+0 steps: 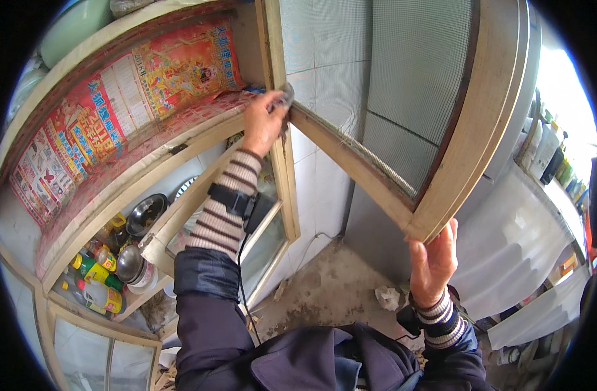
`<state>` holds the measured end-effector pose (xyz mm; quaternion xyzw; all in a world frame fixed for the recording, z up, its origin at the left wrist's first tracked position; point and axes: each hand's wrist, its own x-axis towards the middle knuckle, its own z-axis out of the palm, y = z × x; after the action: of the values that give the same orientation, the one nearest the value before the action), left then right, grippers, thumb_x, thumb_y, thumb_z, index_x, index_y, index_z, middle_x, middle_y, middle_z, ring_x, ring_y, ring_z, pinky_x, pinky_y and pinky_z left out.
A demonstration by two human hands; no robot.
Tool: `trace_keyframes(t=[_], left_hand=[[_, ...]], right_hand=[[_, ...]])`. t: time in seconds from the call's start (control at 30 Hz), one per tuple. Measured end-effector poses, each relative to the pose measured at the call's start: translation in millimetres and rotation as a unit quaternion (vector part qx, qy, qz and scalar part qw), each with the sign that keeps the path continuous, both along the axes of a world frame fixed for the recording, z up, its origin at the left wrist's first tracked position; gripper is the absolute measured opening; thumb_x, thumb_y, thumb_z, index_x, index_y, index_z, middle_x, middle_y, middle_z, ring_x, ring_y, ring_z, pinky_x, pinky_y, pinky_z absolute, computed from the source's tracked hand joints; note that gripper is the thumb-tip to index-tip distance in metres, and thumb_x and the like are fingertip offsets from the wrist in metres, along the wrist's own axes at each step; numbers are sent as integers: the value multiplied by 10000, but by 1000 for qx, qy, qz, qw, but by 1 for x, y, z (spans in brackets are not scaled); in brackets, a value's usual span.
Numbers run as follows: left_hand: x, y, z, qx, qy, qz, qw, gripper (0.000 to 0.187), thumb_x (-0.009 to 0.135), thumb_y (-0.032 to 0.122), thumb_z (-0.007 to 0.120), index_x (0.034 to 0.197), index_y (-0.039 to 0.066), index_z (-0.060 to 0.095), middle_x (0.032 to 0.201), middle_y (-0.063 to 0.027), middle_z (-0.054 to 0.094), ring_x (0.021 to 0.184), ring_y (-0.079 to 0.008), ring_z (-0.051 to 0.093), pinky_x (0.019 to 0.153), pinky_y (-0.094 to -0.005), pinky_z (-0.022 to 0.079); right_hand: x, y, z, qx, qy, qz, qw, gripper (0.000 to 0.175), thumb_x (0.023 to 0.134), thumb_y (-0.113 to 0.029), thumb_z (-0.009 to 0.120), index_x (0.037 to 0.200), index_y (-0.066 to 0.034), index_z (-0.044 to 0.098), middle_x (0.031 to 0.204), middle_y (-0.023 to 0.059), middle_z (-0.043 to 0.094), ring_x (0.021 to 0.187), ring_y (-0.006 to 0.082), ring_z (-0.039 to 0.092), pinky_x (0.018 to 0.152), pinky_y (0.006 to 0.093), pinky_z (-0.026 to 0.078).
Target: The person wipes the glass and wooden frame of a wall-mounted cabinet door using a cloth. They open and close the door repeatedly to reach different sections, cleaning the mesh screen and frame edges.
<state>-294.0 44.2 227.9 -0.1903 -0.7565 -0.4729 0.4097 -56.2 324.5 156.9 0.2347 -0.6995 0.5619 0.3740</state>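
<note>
My left hand is at the hinge side of a wooden cabinet, its fingers closed on a crumpled grey cloth against the upright post. My right hand grips the lower outer corner of an open wooden door frame fitted with wire mesh. The door stands swung out to the right of the cabinet. Inside the upper shelf, red printed calendar posters line the back, and red patterned paper covers the shelf board.
Below the shelf, a glazed door stands open beside metal bowls and several bottles. A white curtain hangs under a counter with bottles at right. A crumpled plastic bag lies on the concrete floor.
</note>
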Motion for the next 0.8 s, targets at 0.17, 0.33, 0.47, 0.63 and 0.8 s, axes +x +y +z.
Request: trace_keyframes(t=[0.17, 0.33, 0.47, 0.63, 0.8], left_hand=[[65, -20, 18, 106, -11, -48, 993, 274, 813, 51, 642, 1078, -5, 600, 906, -33, 625, 805, -95, 565, 744, -238, 469], [164, -43, 36, 181, 116, 10, 977, 285, 850, 78, 623, 1099, -46, 565, 952, -58, 617, 845, -111, 555, 786, -252, 457], [222, -59, 39, 165, 155, 113, 967, 264, 868, 94, 599, 1088, -46, 567, 965, -60, 618, 860, -113, 546, 807, -252, 440], [274, -92, 53, 179, 211, 239, 931, 296, 879, 90, 605, 1137, -40, 543, 1043, -96, 605, 920, -153, 554, 842, -285, 446], [325, -108, 71, 135, 307, 308, 890, 286, 888, 47, 579, 1148, -54, 518, 1063, -117, 601, 922, -154, 562, 831, -282, 466]], right_hand=[[4, -26, -7, 43, 81, 11, 996, 628, 780, -167, 729, 1269, 56, 404, 1127, 165, 429, 1010, 251, 427, 886, 345, 379], [5, -68, -11, -35, 119, 208, 970, 551, 833, -228, 654, 1212, 53, 368, 1066, 172, 465, 967, 242, 488, 875, 381, 403], [-11, -107, 0, -125, -235, 394, 880, 468, 979, -377, 365, 1268, -10, 363, 1128, 124, 517, 992, 210, 520, 900, 364, 422], [-63, -175, 15, -244, -398, 676, 570, 655, 930, -567, 368, 1391, -104, 316, 1342, 102, 452, 1202, 230, 448, 995, 396, 366], [-86, -226, 18, -247, -369, 749, 492, 362, 957, -335, 478, 1241, -111, 490, 1232, 50, 542, 1143, 202, 502, 970, 387, 411]])
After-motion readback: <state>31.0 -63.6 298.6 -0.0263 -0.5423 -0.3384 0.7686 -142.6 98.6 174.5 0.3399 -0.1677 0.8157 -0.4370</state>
